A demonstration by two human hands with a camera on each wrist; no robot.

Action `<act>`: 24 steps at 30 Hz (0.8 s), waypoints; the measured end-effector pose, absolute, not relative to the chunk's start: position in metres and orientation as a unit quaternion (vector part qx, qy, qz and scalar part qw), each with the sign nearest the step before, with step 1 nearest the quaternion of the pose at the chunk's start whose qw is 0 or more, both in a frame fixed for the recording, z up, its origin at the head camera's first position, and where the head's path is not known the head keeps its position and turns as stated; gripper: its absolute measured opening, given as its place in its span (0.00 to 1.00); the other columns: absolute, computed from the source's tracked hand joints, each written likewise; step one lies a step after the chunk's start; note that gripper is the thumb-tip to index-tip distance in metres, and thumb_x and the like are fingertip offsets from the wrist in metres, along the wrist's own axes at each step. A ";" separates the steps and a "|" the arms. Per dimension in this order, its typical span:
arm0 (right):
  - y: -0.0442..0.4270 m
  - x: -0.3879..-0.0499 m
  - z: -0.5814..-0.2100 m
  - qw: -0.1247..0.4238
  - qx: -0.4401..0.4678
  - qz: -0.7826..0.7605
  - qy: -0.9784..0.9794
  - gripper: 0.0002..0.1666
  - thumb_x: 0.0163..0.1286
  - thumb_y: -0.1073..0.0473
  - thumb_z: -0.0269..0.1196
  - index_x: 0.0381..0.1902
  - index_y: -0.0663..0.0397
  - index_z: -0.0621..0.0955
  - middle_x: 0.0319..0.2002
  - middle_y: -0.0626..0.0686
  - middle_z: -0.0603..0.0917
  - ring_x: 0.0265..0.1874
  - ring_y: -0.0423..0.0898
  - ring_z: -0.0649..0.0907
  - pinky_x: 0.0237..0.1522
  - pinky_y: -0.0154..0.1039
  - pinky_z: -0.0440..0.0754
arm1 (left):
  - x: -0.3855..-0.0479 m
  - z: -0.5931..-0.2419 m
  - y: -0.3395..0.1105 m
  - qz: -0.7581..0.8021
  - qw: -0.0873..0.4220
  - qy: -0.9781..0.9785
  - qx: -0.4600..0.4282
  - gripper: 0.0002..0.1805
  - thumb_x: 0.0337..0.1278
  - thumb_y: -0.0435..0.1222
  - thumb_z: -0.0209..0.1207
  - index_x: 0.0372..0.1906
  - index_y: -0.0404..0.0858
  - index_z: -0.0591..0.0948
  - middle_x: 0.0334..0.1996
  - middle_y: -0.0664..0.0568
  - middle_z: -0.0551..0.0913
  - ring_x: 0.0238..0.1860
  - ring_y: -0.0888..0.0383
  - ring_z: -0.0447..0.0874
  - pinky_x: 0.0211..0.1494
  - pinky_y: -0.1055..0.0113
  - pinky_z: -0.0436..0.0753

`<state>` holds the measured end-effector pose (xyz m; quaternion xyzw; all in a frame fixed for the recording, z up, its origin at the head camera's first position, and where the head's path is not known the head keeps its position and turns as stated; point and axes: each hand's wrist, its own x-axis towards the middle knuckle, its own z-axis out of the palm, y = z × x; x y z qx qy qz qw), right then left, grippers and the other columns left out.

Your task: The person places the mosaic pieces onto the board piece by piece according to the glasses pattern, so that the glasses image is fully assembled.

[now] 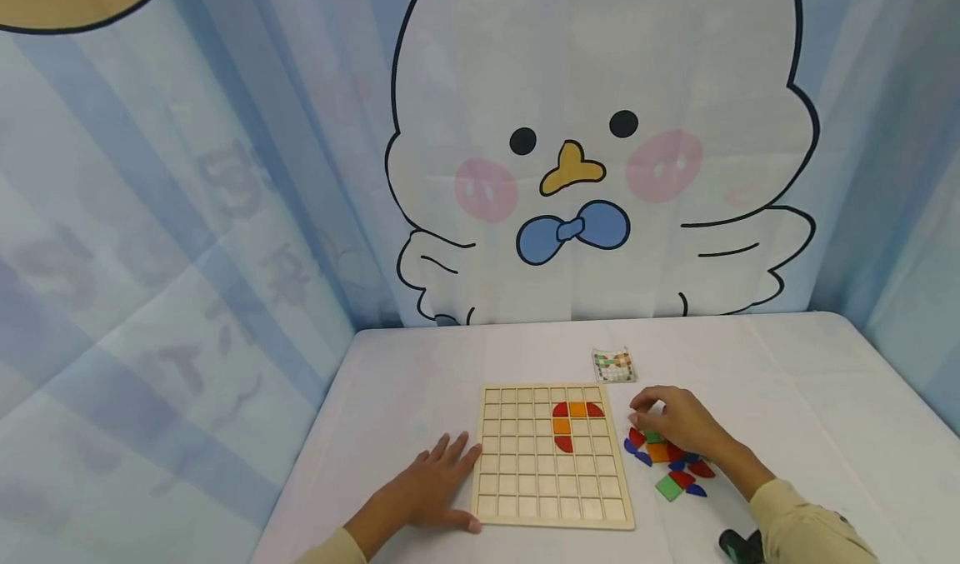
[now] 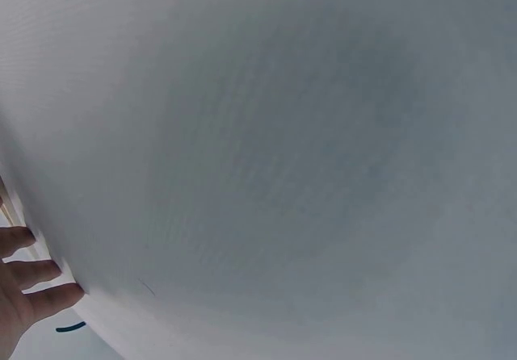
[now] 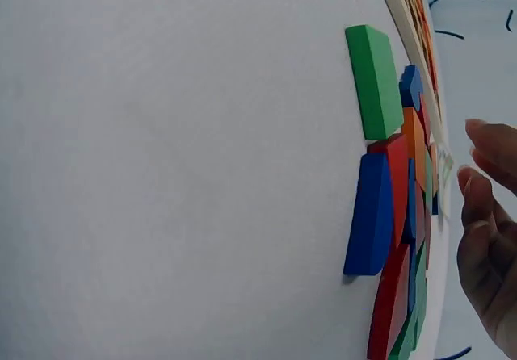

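Note:
A wooden grid board (image 1: 553, 523) lies flat on the table. Three red rounded pieces (image 1: 564, 444) and two orange squares (image 1: 561, 425) sit in its upper right cells. My left hand (image 1: 438, 485) rests at the board's left edge, fingers spread, thumb by the lower corner. Only some of its fingers (image 2: 36, 275) show in the left wrist view. Right of the board, my right hand (image 1: 678, 418) hovers over a loose pile with an orange piece (image 1: 657, 452) and a green square (image 1: 669, 487). Its fingers bend loosely, and I see nothing between them in the right wrist view.
A small printed card (image 1: 615, 366) in clear wrapping lies behind the board. Blue pieces (image 3: 370, 215) and red pieces are mixed into the pile. A dark object (image 1: 741, 546) is beside the right sleeve. A curtain with a cartoon figure (image 1: 570, 72) hangs behind the table.

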<state>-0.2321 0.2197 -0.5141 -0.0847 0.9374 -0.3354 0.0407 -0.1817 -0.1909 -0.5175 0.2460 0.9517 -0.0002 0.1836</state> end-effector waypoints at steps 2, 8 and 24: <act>0.222 -0.232 -0.516 0.034 -0.073 -0.320 0.944 0.13 0.65 0.52 0.70 0.44 0.52 0.86 0.36 0.46 0.85 0.37 0.45 0.78 0.44 0.46 0.81 | -0.182 -0.517 -0.191 0.000 0.183 0.952 0.246 0.61 0.43 0.78 0.54 0.81 0.53 0.54 0.81 0.46 0.51 0.79 0.37 0.53 0.70 0.38 0.69; 0.224 -0.233 -0.524 0.034 -0.050 -0.288 0.956 0.17 0.64 0.49 0.71 0.45 0.53 0.86 0.37 0.48 0.85 0.37 0.46 0.78 0.46 0.53 0.81 | -0.182 -0.516 -0.192 0.003 0.183 0.951 0.248 0.61 0.44 0.78 0.54 0.81 0.53 0.53 0.81 0.45 0.51 0.79 0.37 0.52 0.70 0.38 0.69; 0.224 -0.235 -0.528 0.051 -0.040 -0.294 0.954 0.17 0.64 0.54 0.72 0.47 0.54 0.83 0.37 0.51 0.83 0.36 0.46 0.78 0.44 0.47 0.83 | -0.181 -0.515 -0.190 0.006 0.188 0.952 0.242 0.61 0.42 0.79 0.54 0.80 0.53 0.54 0.81 0.46 0.52 0.79 0.37 0.53 0.70 0.37 0.68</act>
